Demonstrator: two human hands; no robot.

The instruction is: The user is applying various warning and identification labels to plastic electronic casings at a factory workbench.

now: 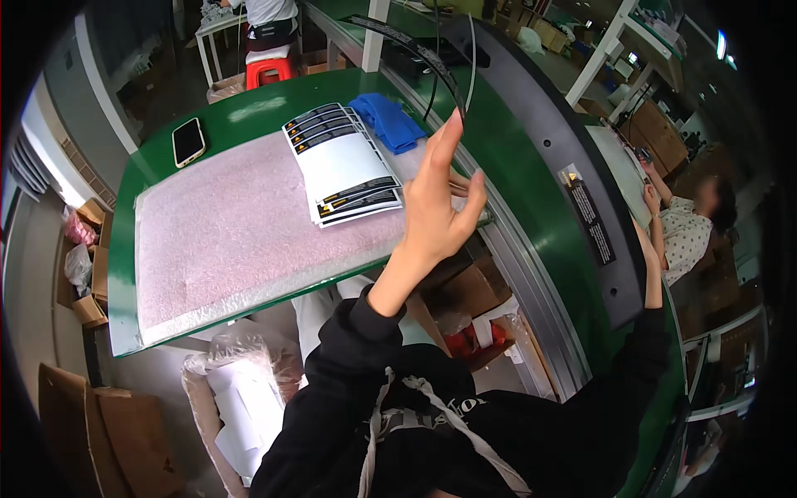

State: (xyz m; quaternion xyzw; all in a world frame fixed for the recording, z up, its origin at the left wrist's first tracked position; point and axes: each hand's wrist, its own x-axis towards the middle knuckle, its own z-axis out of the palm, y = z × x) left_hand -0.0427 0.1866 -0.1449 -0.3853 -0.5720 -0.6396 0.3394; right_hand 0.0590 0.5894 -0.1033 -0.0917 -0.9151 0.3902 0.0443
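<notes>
- Label strip [411,43], black and curved, stands up from the raised index fingertip of the left hand [436,207]; probably only its end is touched, sparing its face.
- That hand has thumb and index spread; from my remote seat I cannot tell whether the strip clings or is pinched behind the finger.
- Grey panel [558,133], long and curved, rests on the right-hand green table [531,199] beyond a metal rail [531,295], bearing a black label [591,220].
- Right hand [647,245] reaches to the panel's outer edge, likely steadying it; its fingers are hidden, so I cannot tell whether they grip.
- Label sheets [344,158] lie fanned on bubble wrap [224,224] over the near green table [257,106], I judge for easy reach.
- Blue cloth [388,123] sits bunched just beside the sheets, perhaps for wiping; a phone [188,142] lies well apart, out of the way.
</notes>
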